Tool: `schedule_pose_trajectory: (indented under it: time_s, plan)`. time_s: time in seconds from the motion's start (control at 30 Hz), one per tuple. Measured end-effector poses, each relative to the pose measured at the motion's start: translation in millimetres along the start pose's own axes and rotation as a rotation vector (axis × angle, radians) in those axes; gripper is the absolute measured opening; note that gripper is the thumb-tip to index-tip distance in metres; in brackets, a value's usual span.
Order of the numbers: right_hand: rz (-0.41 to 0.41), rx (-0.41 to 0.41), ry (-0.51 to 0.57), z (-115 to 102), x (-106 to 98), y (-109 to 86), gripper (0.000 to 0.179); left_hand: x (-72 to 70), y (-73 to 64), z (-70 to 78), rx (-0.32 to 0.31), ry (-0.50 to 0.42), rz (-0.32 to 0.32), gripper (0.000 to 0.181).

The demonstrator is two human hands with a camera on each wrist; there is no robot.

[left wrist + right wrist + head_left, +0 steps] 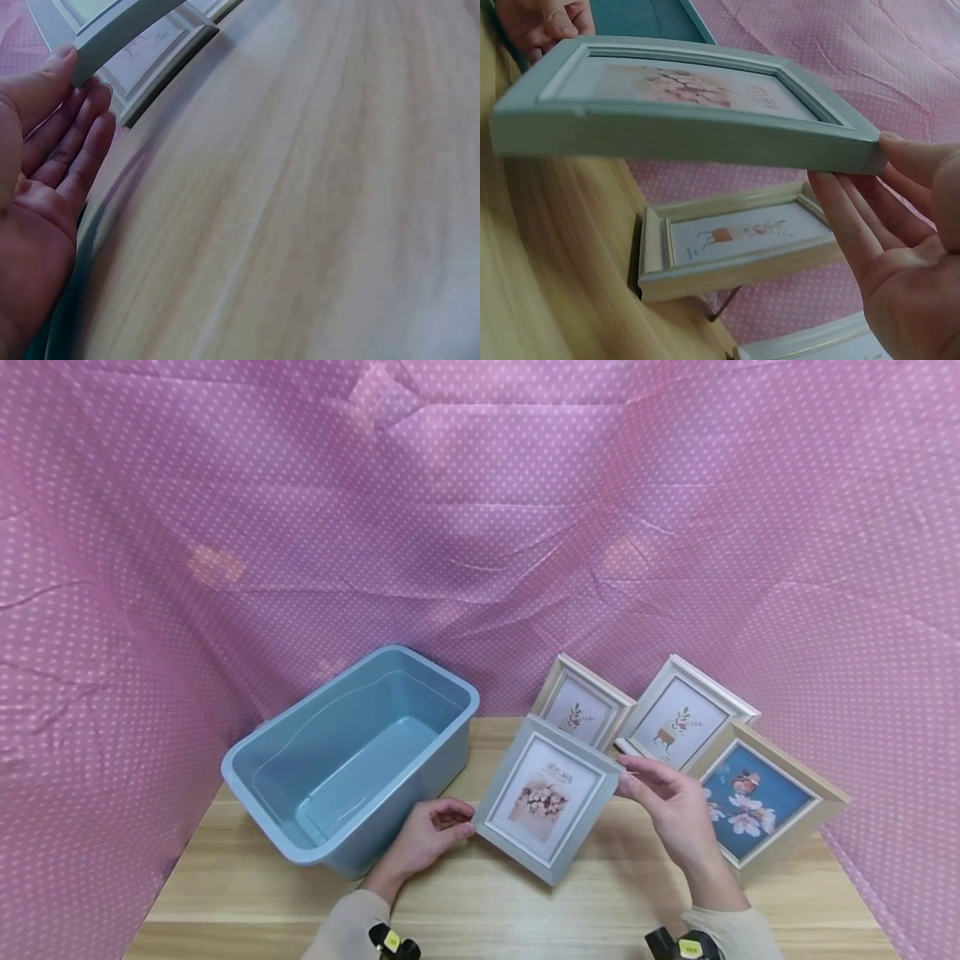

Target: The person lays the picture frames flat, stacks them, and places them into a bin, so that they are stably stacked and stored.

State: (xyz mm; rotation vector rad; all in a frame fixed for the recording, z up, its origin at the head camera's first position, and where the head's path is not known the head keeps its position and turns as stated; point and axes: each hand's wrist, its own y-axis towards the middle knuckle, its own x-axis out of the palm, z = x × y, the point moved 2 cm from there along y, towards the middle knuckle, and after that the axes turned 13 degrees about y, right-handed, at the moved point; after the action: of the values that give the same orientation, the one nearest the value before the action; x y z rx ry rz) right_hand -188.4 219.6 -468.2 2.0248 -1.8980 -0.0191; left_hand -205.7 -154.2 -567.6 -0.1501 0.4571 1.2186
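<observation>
A grey-green picture frame [486, 812] with a pink flower print is held tilted above the table, clear of it in the right wrist view. My left hand [429, 839] pinches its left corner, thumb in front and fingers behind, as the left wrist view shows on the frame's edge [112, 41]. At the opposite corner, my right hand [675, 810] grips it between thumb and fingers [845, 217]. Behind it stands a small wood-toned picture frame [583, 706], its lower part hidden in the head view.
Left of the hands sits a blue-grey plastic tub [360, 768] with nothing in it. A white picture frame [678, 718] and a larger wood-edged frame [765, 802] with a blossom picture stand at the right. Pink dotted cloth [480, 527] surrounds the wooden table [510, 927].
</observation>
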Motion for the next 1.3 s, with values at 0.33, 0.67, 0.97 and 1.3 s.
schedule_pose_trajectory:
  time_s: [0.33,0.67,0.97,1.3]
  plan:
    - [-0.087,-0.028,0.039,5.7,-10.7,-8.7,0.026,2.6,-1.7,0.3,-0.028,-0.047,0.032,0.027]
    - [-0.131,-0.045,0.024,9.4,-20.9,-18.9,0.024,6.8,-1.7,1.2,-0.061,-0.021,0.119,0.024]
    - [-0.107,-0.08,-0.035,15.8,-23.3,-27.9,0.024,10.9,0.3,4.1,-0.139,-0.055,0.24,0.02]
    - [-0.134,-0.161,-0.113,21.0,-27.3,-38.3,0.024,19.8,-1.8,7.3,-0.092,-0.099,0.41,0.017]
